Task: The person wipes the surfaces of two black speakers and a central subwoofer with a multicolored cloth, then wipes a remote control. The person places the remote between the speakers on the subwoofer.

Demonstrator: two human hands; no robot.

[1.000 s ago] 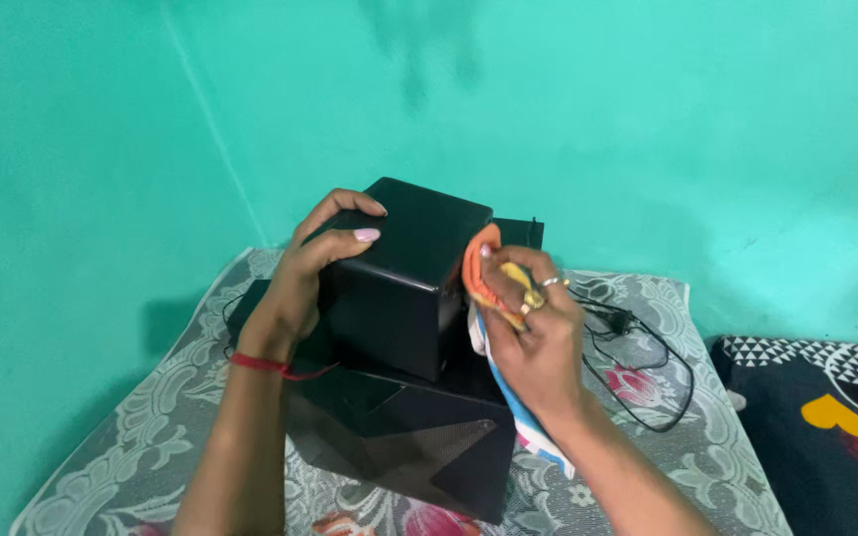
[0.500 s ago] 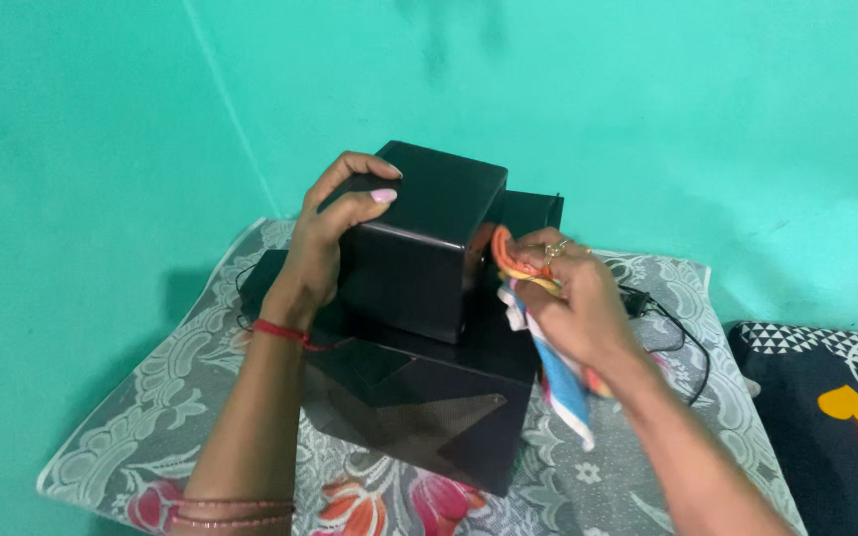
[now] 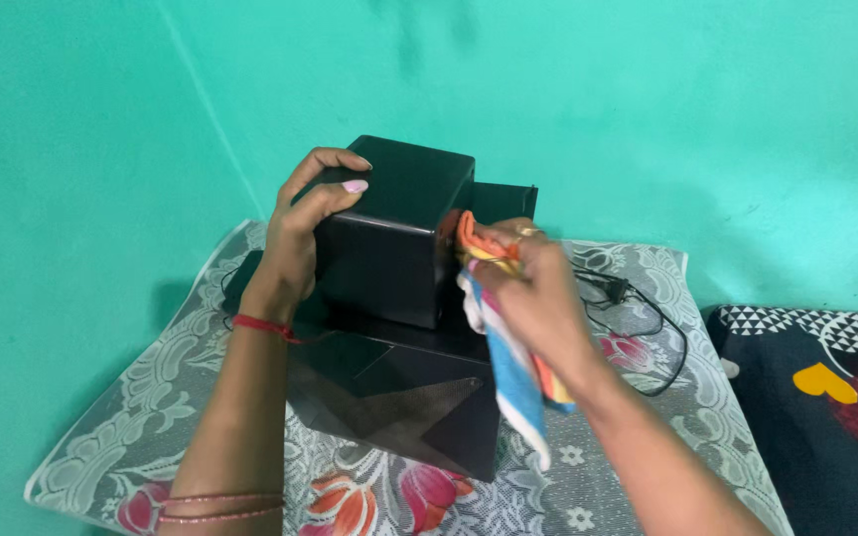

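Striped cloth (image 3: 513, 362), orange, blue and white, bunched in right hand (image 3: 538, 298), centre frame, pressed against right face of small black box (image 3: 394, 238). Left hand (image 3: 305, 233) clasped over box's upper left corner, steadying. Box atop larger black unit (image 3: 389, 392), on floral cover (image 3: 151, 397). Step judged: wiping. Next: fresh face, firm hold. Beyond: black cable (image 3: 638, 308), teal wall (image 3: 697, 119).

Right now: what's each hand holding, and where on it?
Left hand grips the small black box at its top left edge. Right hand holds a bunched striped cloth pressed to the box's right side.
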